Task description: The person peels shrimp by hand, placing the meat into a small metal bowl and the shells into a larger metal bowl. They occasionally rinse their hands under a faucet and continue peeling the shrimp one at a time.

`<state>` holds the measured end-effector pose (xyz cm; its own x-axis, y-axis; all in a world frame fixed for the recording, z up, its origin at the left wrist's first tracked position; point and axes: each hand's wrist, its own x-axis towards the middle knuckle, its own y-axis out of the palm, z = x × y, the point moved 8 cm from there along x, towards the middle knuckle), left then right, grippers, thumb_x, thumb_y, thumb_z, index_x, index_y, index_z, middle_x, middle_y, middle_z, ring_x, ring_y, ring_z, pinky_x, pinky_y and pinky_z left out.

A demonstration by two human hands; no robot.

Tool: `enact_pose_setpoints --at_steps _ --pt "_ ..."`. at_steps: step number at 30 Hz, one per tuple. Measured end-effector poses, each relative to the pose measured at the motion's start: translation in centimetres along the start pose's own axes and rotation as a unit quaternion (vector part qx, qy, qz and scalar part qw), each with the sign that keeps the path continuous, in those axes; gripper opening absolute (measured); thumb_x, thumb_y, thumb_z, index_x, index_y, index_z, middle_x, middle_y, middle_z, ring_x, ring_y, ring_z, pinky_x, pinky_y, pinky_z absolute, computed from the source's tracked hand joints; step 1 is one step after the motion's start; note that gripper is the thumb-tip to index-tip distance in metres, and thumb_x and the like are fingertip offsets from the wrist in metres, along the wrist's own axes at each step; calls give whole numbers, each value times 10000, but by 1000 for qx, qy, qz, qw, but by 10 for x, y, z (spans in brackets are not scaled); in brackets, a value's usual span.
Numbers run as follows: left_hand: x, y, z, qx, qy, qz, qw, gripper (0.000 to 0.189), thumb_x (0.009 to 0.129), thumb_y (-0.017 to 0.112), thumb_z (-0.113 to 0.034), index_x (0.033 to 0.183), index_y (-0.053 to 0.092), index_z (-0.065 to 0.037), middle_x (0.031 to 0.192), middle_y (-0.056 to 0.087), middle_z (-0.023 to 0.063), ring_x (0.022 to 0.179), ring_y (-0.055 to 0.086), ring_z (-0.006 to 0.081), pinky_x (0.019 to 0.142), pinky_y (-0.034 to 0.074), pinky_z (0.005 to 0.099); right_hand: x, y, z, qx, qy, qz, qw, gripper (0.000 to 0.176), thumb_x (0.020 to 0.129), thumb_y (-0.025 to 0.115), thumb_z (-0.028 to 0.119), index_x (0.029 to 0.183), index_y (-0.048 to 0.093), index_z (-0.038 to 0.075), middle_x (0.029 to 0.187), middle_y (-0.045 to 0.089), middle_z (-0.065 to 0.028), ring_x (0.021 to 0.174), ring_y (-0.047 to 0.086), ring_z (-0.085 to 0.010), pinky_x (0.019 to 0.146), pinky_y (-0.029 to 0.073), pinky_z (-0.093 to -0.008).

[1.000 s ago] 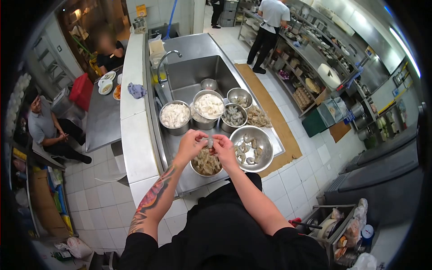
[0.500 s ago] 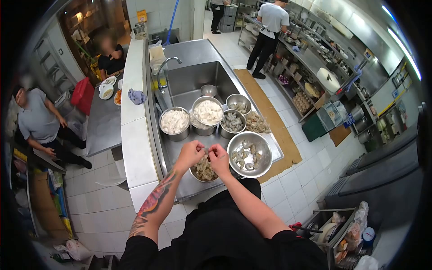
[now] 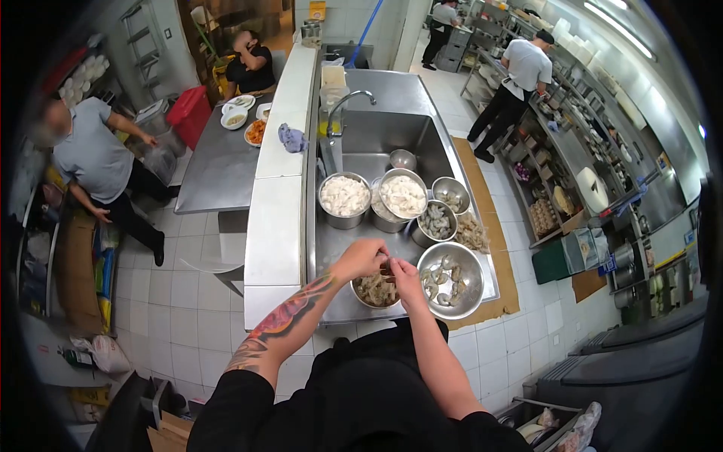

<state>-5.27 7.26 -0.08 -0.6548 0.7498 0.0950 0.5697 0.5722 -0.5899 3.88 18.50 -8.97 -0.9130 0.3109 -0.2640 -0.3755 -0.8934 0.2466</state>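
Observation:
My left hand (image 3: 363, 258) and my right hand (image 3: 407, 283) meet with pinched fingers on a small shrimp (image 3: 387, 270), mostly hidden by the fingertips. Below them is a steel bowl of shrimp shells and heads (image 3: 375, 292), partly covered by my hands. Close to my right hand, a wide steel bowl (image 3: 474, 290) contains several shrimp (image 3: 443, 280). Beyond it stands a steel pot of grey shrimp (image 3: 437, 221). A loose heap of shrimp shells (image 3: 472, 232) lies on the steel counter by the pots.
Pots of white pieces (image 3: 345, 197) stand before the sink (image 3: 392, 132) with its faucet (image 3: 350, 102). A tiled ledge (image 3: 279, 218) with a crumpled purple cloth (image 3: 292, 138) borders the left side. One person (image 3: 102, 151) stands left; another (image 3: 523, 71) works at the right shelves.
My view has swung left, so the counter and bowls appear farther right. Both hands stay together above the shell bowl, the fingers still pinching.

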Motion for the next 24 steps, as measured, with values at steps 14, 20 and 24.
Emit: enact_pose_setpoints --at_steps 14,20,24 --pt "2 0 14 -51 -25 -1 998 226 885 717 -138 1082 707 -28 853 720 98 773 675 180 727 548 344 -25 10 40 -205 -143 -50 967 276 1026 588 239 892 665 10 692 584 -7 646 536 -87 600 438 -275" --pt "1 0 11 -112 -76 53 989 191 907 681 -75 1078 733 -9 844 720 72 761 661 131 719 537 305 -35 12 47 -192 -156 -65 967 245 982 607 195 889 675 -21 659 587 -36 660 527 -75 613 451 -285" --pt "1 -4 15 -122 -96 43 987 202 914 670 -84 1094 741 -28 893 746 97 798 683 154 754 543 319 -44 8 51 -202 -149 -100 963 235 974 614 191 893 680 -19 658 584 -29 642 515 -63 596 438 -271"
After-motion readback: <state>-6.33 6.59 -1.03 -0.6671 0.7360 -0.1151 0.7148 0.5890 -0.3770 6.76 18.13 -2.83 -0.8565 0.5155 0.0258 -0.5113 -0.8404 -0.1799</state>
